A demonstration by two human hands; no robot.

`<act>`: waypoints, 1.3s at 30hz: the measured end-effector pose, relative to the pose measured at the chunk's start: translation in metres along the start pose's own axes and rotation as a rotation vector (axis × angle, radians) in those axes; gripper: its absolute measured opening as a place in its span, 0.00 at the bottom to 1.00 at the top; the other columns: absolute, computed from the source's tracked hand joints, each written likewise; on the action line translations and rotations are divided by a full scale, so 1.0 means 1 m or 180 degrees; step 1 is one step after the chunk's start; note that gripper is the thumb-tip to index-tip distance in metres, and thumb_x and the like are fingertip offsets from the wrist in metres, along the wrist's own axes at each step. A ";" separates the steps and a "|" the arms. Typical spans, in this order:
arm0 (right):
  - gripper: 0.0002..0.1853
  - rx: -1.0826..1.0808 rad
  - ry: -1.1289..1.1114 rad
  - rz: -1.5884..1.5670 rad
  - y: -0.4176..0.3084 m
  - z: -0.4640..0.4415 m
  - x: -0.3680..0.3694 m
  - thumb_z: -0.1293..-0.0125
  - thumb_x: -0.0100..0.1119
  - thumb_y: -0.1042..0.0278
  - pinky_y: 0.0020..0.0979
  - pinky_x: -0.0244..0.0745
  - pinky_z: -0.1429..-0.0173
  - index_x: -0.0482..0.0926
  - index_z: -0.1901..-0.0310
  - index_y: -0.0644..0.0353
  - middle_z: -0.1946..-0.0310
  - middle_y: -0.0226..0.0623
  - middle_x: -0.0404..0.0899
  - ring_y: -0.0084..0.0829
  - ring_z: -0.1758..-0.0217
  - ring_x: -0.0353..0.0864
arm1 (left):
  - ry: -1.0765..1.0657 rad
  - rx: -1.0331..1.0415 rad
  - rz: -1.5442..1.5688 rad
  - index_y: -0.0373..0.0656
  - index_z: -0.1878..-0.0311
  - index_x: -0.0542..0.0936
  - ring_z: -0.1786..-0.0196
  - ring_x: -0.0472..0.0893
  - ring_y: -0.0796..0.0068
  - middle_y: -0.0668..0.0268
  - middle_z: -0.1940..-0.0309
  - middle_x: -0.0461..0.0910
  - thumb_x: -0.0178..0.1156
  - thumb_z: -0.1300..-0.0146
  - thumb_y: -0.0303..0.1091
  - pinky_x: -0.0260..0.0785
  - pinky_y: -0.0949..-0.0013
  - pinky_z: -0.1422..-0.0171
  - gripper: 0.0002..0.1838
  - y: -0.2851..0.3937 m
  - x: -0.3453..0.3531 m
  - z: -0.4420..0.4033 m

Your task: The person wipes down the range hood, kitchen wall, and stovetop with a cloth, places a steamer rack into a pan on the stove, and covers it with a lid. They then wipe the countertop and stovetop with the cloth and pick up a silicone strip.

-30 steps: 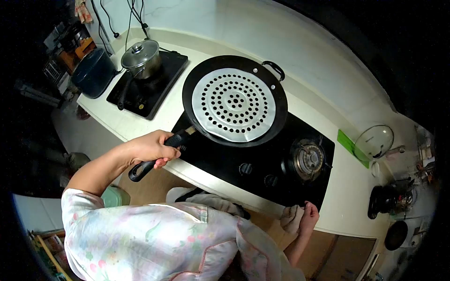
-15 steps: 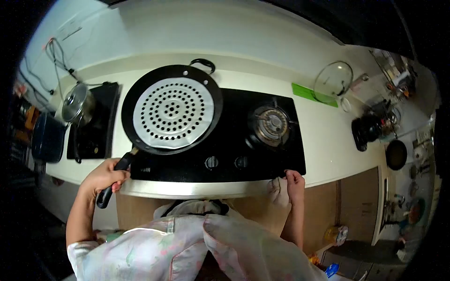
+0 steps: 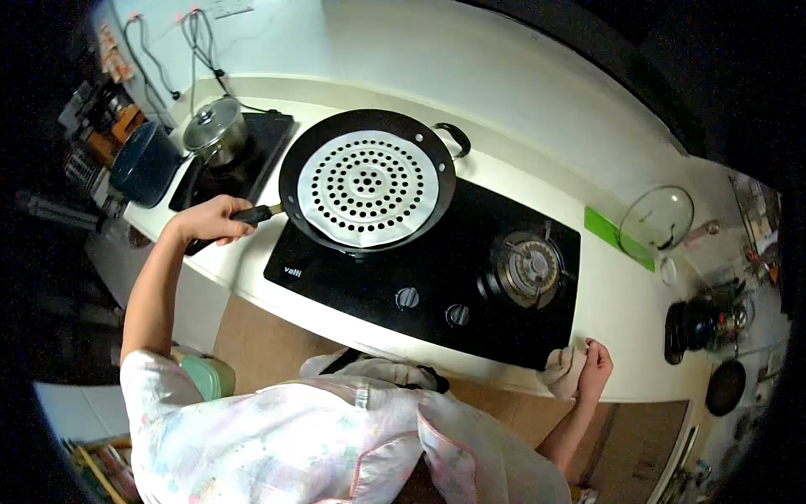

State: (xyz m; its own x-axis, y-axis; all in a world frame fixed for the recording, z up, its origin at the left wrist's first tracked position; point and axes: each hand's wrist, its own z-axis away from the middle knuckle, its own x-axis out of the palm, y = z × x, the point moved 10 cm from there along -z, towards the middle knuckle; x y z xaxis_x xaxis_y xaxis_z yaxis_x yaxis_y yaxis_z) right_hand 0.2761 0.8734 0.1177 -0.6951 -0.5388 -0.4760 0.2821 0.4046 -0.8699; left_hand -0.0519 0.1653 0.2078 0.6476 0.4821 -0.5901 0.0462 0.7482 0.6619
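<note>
Black handle [image 3: 252, 215] clamped in my left hand [image 3: 210, 220], cloth [image 3: 564, 372] pinched in my right hand [image 3: 596, 363], I could send the perforated plate [image 3: 368, 191] sliding by tilting the wok [image 3: 369, 120].

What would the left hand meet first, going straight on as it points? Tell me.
The left hand, closed on the handle, points along it, so it would probably meet the black pan's wall first.
</note>
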 end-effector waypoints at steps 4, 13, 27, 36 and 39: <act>0.15 -0.0103 -0.0155 -0.0077 0.007 -0.014 0.002 0.26 0.56 0.61 0.26 0.71 0.55 0.83 0.56 0.67 0.69 0.32 0.81 0.21 0.63 0.74 | 0.0484 -0.0199 -0.0179 0.37 0.57 0.80 0.74 0.77 0.77 0.68 0.78 0.76 0.65 0.40 0.36 0.71 0.72 0.68 0.13 0.011 -0.001 0.011; 0.14 -0.0247 -0.0610 0.0790 0.065 -0.059 0.013 0.27 0.57 0.64 0.29 0.72 0.58 0.83 0.56 0.68 0.71 0.32 0.78 0.25 0.67 0.73 | 0.3479 0.1109 -0.2393 0.45 0.40 0.77 0.36 0.72 0.50 0.54 0.42 0.73 0.70 0.42 0.32 0.66 0.53 0.30 0.25 0.090 0.049 0.077; 0.15 -0.1256 -0.0655 0.1354 0.044 -0.135 0.017 0.31 0.61 0.62 0.36 0.77 0.47 0.84 0.52 0.66 0.59 0.47 0.84 0.36 0.56 0.82 | 0.2989 0.0552 0.0150 0.39 0.53 0.78 0.54 0.82 0.55 0.54 0.48 0.76 0.64 0.38 0.25 0.77 0.60 0.51 0.11 0.058 0.304 0.038; 0.27 -0.0826 0.0509 0.0027 0.080 -0.353 -0.049 0.31 0.57 0.55 0.42 0.71 0.36 0.73 0.35 0.61 0.40 0.47 0.76 0.46 0.39 0.76 | 0.2790 0.0863 0.0031 0.42 0.59 0.83 0.62 0.83 0.51 0.56 0.61 0.84 0.57 0.30 0.39 0.77 0.57 0.56 0.11 0.086 0.324 -0.011; 0.32 -0.0697 0.1070 0.1904 0.094 -0.398 -0.077 0.34 0.58 0.50 0.43 0.68 0.33 0.72 0.34 0.63 0.37 0.50 0.73 0.47 0.36 0.74 | 0.2919 0.0812 -0.0123 0.41 0.63 0.83 0.65 0.83 0.49 0.55 0.68 0.83 0.59 0.32 0.38 0.76 0.55 0.61 0.11 0.087 0.327 -0.007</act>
State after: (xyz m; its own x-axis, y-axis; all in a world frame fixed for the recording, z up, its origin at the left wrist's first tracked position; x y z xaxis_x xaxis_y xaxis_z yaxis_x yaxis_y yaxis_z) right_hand 0.0923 1.2469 0.1242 -0.6388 0.0639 -0.7667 0.5636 0.7172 -0.4098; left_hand 0.1580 0.3912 0.0691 -0.2018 0.7099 -0.6748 0.2899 0.7014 0.6512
